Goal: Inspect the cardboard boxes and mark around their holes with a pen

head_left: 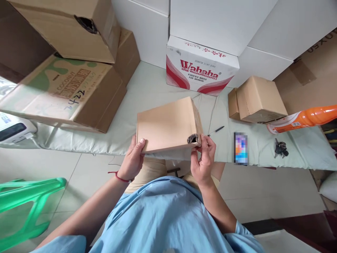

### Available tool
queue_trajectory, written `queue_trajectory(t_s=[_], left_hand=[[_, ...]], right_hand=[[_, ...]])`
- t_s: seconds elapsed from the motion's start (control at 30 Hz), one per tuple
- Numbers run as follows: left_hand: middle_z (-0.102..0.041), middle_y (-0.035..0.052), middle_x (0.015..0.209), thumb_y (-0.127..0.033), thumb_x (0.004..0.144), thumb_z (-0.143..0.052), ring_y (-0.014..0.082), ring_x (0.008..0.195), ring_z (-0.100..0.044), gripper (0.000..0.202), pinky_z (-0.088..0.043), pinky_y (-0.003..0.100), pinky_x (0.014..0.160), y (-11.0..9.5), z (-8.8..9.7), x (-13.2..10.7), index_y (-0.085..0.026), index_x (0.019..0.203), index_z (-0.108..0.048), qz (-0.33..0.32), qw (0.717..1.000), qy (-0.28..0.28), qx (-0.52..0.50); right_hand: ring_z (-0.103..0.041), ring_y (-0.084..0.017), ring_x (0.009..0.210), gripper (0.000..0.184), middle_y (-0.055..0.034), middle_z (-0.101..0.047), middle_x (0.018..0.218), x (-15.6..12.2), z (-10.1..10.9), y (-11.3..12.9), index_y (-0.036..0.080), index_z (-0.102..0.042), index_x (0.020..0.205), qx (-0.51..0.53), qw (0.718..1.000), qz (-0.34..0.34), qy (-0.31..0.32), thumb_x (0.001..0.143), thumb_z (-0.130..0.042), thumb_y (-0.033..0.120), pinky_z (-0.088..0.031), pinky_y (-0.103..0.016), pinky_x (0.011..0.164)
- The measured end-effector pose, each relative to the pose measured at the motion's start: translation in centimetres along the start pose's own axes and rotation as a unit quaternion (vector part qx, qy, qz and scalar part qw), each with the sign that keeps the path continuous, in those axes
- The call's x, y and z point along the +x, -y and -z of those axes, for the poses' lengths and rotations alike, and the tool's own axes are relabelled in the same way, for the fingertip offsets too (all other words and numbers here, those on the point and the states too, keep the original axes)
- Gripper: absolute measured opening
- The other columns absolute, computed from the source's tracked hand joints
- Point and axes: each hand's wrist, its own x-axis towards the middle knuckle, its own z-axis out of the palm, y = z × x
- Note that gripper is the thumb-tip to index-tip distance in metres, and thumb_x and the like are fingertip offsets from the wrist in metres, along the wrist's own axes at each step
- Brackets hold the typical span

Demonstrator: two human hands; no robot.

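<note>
Looking down from the head cam, both hands are on a small cardboard box (168, 124) held over the near edge of a pale green sheet (147, 88). The left hand (133, 160) grips the near left corner, thumb on top. The right hand (202, 160) pinches the near right corner, right by a torn hole. A pen (216, 130), phone (240, 148) and keys (281, 148) lie on the sheet to the right, with a Wahaha carton (200, 68) behind.
</note>
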Motion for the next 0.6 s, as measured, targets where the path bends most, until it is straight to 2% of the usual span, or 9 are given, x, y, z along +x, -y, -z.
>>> queue_trajectory(t_s=[0.07, 0.13, 0.23, 0.3, 0.37, 0.43, 0.47, 0.6], left_hand=[[-0.076, 0.0077, 0.134, -0.068, 0.102, -0.06, 0.0305, 0.117, -0.075, 0.062, -0.067, 0.043, 0.097, 0.0, -0.1, 0.2, -0.027, 0.149, -0.06, 0.036, 0.999, -0.007, -0.036], [-0.074, 0.0074, 0.141, -0.068, 0.098, -0.066, 0.0319, 0.122, -0.074, 0.067, -0.068, 0.043, 0.097, -0.4, -0.2, 0.1, -0.028, 0.15, -0.06, 0.07, 0.995, -0.002, -0.069], [-0.066, 0.0087, 0.156, -0.066, 0.096, -0.071, 0.0343, 0.141, -0.066, 0.073, -0.063, 0.045, 0.11, -1.1, -0.3, -0.3, -0.029, 0.156, -0.055, 0.069, 0.994, 0.026, -0.077], [-0.06, 0.0089, 0.164, -0.062, 0.095, -0.076, 0.0355, 0.152, -0.057, 0.074, -0.055, 0.048, 0.123, -1.5, -0.4, -0.5, -0.03, 0.158, -0.054, 0.04, 0.997, 0.04, -0.057], [-0.056, 0.0094, 0.168, -0.058, 0.092, -0.081, 0.0368, 0.158, -0.051, 0.077, -0.048, 0.05, 0.13, -1.8, -0.4, -0.8, -0.03, 0.159, -0.053, 0.003, 0.998, 0.06, -0.017], [-0.054, 0.0105, 0.169, -0.055, 0.091, -0.084, 0.0377, 0.16, -0.049, 0.082, -0.045, 0.052, 0.133, -2.2, -0.4, -0.9, -0.029, 0.162, -0.051, -0.034, 0.995, 0.089, 0.024], [-0.053, 0.011, 0.17, -0.054, 0.091, -0.085, 0.038, 0.161, -0.047, 0.084, -0.044, 0.053, 0.134, -2.4, -0.5, -1.0, -0.029, 0.163, -0.05, -0.053, 0.992, 0.105, 0.042], [-0.043, 0.0098, 0.179, -0.048, 0.096, -0.082, 0.0377, 0.169, -0.036, 0.084, -0.034, 0.053, 0.139, -3.4, -0.6, -1.2, -0.033, 0.17, -0.045, -0.147, 0.968, 0.147, 0.142]], right_hand=[[-0.066, -0.03, 0.129, 0.079, -0.0173, -0.052, 0.148, 0.4, 0.5, 0.6, 0.042, -0.037, 0.174, -0.008, 1.0, 0.019, 0.006, 0.103, -0.053, 0.011, -0.069, -0.042, 0.086], [-0.068, -0.027, 0.122, 0.072, -0.0167, -0.055, 0.146, 0.4, 0.8, 0.3, 0.04, -0.044, 0.171, 0.008, 1.0, 0.008, 0.003, 0.104, -0.053, 0.012, -0.068, -0.04, 0.085], [-0.069, -0.019, 0.092, 0.054, -0.0157, -0.061, 0.145, -0.1, 1.3, -1.6, 0.033, -0.062, 0.157, 0.075, 0.994, -0.078, 0.008, 0.106, -0.051, 0.021, -0.065, -0.037, 0.078], [-0.061, -0.015, 0.073, 0.045, -0.0134, -0.069, 0.133, -0.6, 1.6, -3.0, 0.027, -0.07, 0.146, 0.161, 0.971, -0.176, 0.014, 0.105, -0.051, 0.03, -0.06, -0.034, 0.069], [-0.053, -0.013, 0.063, 0.041, -0.0082, -0.073, 0.105, -1.2, 2.1, -4.1, 0.023, -0.076, 0.134, 0.26, 0.926, -0.273, 0.013, 0.105, -0.054, 0.042, -0.05, -0.029, 0.057], [-0.043, -0.012, 0.056, 0.044, -0.0018, -0.065, 0.08, -1.7, 2.6, -4.6, 0.021, -0.079, 0.121, 0.33, 0.881, -0.339, 0.004, 0.104, -0.056, 0.055, -0.038, -0.026, 0.05], [-0.04, -0.011, 0.055, 0.046, 0.0008, -0.059, 0.073, -1.9, 2.9, -4.6, 0.021, -0.079, 0.113, 0.346, 0.867, -0.358, -0.001, 0.103, -0.058, 0.061, -0.033, -0.025, 0.048], [-0.032, -0.009, 0.052, 0.049, 0.006, -0.045, 0.066, -2.5, 3.7, -4.6, 0.022, -0.066, 0.084, 0.343, 0.855, -0.388, -0.027, 0.095, -0.07, 0.069, -0.023, -0.023, 0.044]])
